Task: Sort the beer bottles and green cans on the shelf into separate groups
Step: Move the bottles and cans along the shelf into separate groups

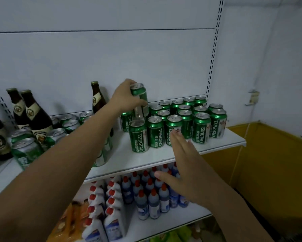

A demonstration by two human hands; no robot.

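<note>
Gripping a green can [140, 95], the left-hand fingers [129, 82] and thumb curl round its upper half. The can is raised and slightly tilted over the left edge of the can group [201, 128]. Whether its base touches a can below cannot be determined. The left hand [124, 97] lies at 11 o'clock of frame centre, with its forearm running out toward 8 o'clock.

The right-hand fingers [175, 137] are straight and together, the thumb is spread toward 9 o'clock, and nothing is held. The fingertips overlap a front-row can; contact cannot be confirmed. The right hand [185, 165] lies at 5 o'clock of frame centre.

The can group stands upright in rows on the right end of the shelf [146, 159]. One beer bottle [97, 99] stands at 9 o'clock of the held can, near the back panel. Further beer bottles [34, 114] stand at the shelf's 9 o'clock end, with loose cans [25, 151] mixed among them. On the lower shelf at 6 o'clock stand blue bottles [153, 201] and white bottles [112, 222], all red-capped.
</note>
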